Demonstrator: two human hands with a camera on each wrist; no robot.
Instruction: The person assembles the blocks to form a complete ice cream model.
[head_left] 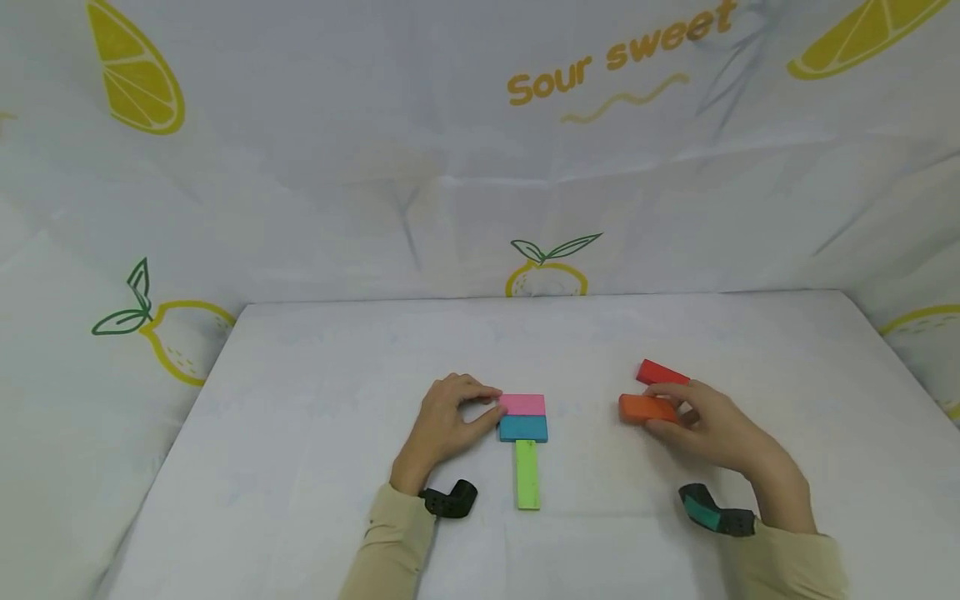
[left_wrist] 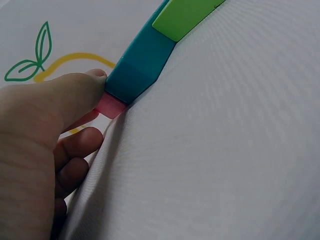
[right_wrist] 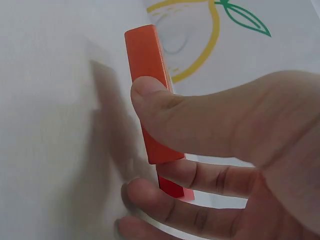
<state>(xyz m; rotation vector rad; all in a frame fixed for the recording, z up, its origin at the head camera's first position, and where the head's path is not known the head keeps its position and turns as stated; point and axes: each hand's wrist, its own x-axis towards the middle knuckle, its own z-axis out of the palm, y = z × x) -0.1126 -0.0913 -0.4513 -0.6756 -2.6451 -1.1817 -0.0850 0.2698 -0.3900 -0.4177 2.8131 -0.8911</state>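
At right, my right hand [head_left: 705, 423] pinches the orange block [head_left: 639, 408], apparently the pick-up step; my left hand [head_left: 442, 423] touches the pink block [head_left: 523, 405], pinch unclear; next likely calls for steady leftward placing.

Backdrop: white cloth [head_left: 337, 208], creased, upright behind the table and down both sides
Top left print: yellow lemon slice [head_left: 138, 75]
Top right print: second lemon slice [head_left: 870, 37], cut off by frame
Lettering: orange "Sour sweet" [head_left: 622, 52], slanting upward; yellow wavy line [head_left: 626, 98] below
Centre print: lemon outline [head_left: 546, 281], two green leaves, lower part hidden at table edge
Side prints: left lemon [head_left: 180, 342] with leaves; right lemon [head_left: 918, 321] partial
Table: white top [head_left: 300, 500], faint wrinkles, straight far edge
Light: soft, dimmer in wrist views
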